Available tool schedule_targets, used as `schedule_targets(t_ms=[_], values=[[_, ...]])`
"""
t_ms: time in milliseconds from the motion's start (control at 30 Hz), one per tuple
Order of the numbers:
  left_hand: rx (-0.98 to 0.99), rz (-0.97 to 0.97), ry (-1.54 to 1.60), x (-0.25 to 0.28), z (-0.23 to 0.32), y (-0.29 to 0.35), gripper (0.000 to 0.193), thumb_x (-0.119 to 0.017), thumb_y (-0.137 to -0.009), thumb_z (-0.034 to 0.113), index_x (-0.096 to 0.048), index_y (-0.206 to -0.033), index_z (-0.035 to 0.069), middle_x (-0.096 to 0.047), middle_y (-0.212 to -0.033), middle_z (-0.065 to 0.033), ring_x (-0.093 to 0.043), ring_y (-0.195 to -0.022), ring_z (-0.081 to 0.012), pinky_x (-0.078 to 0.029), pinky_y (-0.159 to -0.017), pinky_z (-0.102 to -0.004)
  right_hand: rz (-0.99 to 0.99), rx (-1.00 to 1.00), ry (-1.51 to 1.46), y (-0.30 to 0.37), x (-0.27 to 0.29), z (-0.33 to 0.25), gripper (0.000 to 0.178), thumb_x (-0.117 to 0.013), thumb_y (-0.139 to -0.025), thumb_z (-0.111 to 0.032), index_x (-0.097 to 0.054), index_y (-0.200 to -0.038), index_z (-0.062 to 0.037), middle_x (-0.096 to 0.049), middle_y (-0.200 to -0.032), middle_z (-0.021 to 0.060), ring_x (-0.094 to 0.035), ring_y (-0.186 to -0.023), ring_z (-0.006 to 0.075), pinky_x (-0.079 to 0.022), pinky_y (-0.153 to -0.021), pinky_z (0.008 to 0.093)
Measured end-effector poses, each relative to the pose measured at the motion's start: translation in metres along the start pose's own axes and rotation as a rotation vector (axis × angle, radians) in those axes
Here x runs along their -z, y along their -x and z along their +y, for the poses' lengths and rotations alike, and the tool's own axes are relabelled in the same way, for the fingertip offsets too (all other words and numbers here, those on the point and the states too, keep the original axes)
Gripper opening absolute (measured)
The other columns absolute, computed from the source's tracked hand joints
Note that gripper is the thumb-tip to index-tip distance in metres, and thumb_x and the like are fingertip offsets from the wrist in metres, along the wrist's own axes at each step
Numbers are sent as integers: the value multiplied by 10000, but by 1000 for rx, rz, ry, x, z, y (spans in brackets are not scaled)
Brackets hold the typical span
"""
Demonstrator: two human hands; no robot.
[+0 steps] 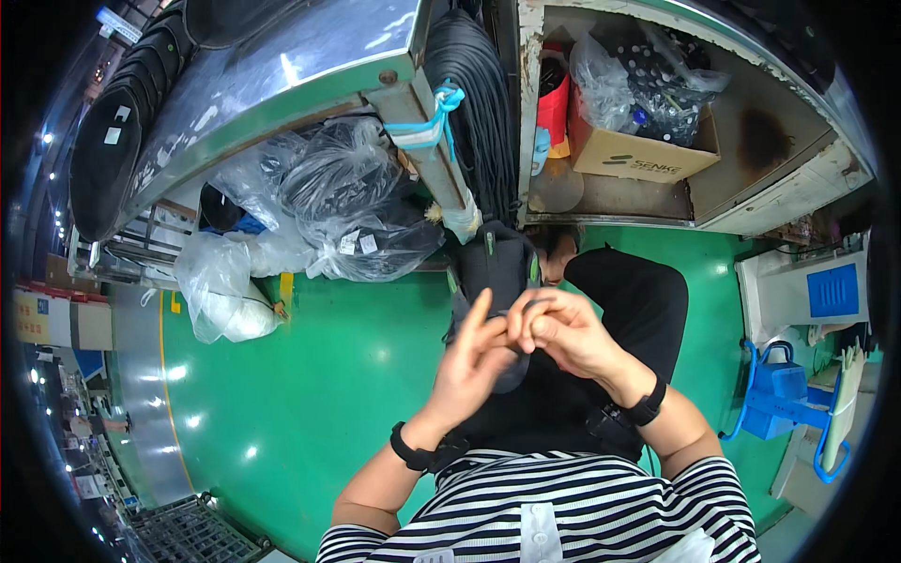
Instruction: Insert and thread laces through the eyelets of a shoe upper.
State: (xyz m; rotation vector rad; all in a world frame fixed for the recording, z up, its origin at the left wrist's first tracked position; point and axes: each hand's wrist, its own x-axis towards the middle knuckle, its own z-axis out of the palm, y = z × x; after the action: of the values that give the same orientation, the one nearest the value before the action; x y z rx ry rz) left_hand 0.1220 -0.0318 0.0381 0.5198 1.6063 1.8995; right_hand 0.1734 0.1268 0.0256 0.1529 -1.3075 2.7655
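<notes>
My two hands meet above my lap. My right hand [572, 330] has its fingers curled in a pinch; whatever is in them, if anything, is too small to make out. Against its fingertips is my left hand [466, 368], index finger stretched out and the thumb side smeared by motion, so its grip is unclear. Just beyond and under the hands lies a dark grey fabric piece [490, 266] with small green marks, partly hidden by them. It rests by my black-trousered leg [643, 305].
A worn metal table [282, 70] with clear plastic bags [347, 178] beneath stands ahead left, black curved pieces [117, 141] along its edge. Long black stacked strips [469, 103] rise ahead. A shelf [624, 202] holds a cardboard box [648, 155]. A blue plastic stool [774, 399] stands right.
</notes>
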Motion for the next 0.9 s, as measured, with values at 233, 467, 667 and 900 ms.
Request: schedule_targets(t_ms=[233, 467, 667, 900], values=[[204, 55, -122, 126, 12, -44, 378, -569, -963, 322, -546, -1182, 15, -623, -852, -21, -587, -689, -96, -467, -624, -225, 667, -143, 68, 54, 128, -55, 353, -572, -914, -82, -522, -1248, 20, -647, -902, 53, -600, -738, 98, -497, -624, 218], [128, 1007, -31, 461, 30, 73, 110, -505, -938, 121, -595, -903, 69, -518, -666, 40, -432, -507, -40, -303, -405, -170, 1310, 110, 196, 240, 268, -149, 332, -622, -896, -127, -561, -1207, -28, -508, -693, -60, -347, -509, -6, -269, -425, 144], [-388, 345, -1312, 188, -47, -52, 113, -709, -832, 175, -690, -890, 81, -646, -871, -89, -617, -809, -239, -491, -746, -375, 711, -99, 740, 32, 102, 7, 89, -669, -856, -106, -681, -901, -31, -632, -726, -19, -535, -602, 54, -435, -553, 226], [-408, 155, -1153, 72, -36, -43, 98, -743, -764, 148, -688, -817, 87, -647, -898, -48, -568, -957, -256, -364, -916, -423, 708, -241, 1082, 14, 57, 37, 116, -738, -797, -169, -714, -850, -69, -572, -581, 11, -499, -519, 80, -411, -513, 266]])
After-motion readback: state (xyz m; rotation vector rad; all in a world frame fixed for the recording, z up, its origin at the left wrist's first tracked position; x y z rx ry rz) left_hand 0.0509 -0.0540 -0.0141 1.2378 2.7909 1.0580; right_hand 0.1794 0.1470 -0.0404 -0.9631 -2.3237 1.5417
